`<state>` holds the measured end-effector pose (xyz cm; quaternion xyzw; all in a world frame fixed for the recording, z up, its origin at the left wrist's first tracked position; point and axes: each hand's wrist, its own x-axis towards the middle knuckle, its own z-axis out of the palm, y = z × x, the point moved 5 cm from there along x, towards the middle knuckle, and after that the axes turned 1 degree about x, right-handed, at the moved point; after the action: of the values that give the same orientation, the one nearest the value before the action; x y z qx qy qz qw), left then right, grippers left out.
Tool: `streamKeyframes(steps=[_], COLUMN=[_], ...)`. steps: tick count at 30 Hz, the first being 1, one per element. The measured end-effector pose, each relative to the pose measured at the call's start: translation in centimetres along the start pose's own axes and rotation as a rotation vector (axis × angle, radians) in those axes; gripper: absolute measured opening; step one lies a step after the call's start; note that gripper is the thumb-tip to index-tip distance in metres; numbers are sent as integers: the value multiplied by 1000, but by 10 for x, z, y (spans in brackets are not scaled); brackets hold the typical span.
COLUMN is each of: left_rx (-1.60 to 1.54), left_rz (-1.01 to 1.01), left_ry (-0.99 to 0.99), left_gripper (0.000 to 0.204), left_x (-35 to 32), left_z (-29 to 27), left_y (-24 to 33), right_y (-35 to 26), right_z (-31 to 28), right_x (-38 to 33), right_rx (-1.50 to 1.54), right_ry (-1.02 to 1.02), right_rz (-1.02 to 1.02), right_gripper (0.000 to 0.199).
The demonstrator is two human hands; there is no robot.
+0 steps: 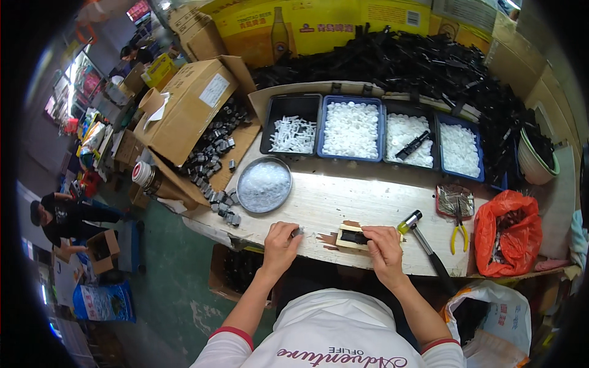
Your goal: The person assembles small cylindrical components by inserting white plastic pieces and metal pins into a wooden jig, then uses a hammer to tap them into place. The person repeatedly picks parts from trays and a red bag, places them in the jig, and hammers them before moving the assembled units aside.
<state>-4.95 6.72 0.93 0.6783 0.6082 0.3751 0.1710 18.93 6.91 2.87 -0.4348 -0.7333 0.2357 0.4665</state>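
Observation:
My left hand [281, 240] rests on the front edge of the wooden bench [343, 196], its fingers closed on a small dark grey metal part [297, 232]. My right hand [382, 244] presses on a black plastic piece [353, 237] that lies in a small pale wooden jig block [343, 243] near the bench's front edge. The two hands are about a hand's width apart.
A round metal dish of white bits [264, 184] sits behind my left hand. Trays of white parts [351, 129] line the back. A hammer [423, 242], yellow-handled pliers [459, 232] and an orange bag [508, 233] lie right. Grey metal parts [211, 156] spill from a carton at left.

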Motion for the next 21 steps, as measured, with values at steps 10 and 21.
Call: streamKeyframes(steps=[10,21], left_rx=[-109,-610], left_rz=[511,-132], left_ry=[-370,-420], left_gripper=[27,13], left_x=[35,33], left_z=[51,75], left_y=[77,41], right_y=[5,3], right_z=[-4,-3], right_x=[-3,-2], right_rx=[12,-18], right_ry=[61,53], right_rz=[41,13], right_gripper=[12,11])
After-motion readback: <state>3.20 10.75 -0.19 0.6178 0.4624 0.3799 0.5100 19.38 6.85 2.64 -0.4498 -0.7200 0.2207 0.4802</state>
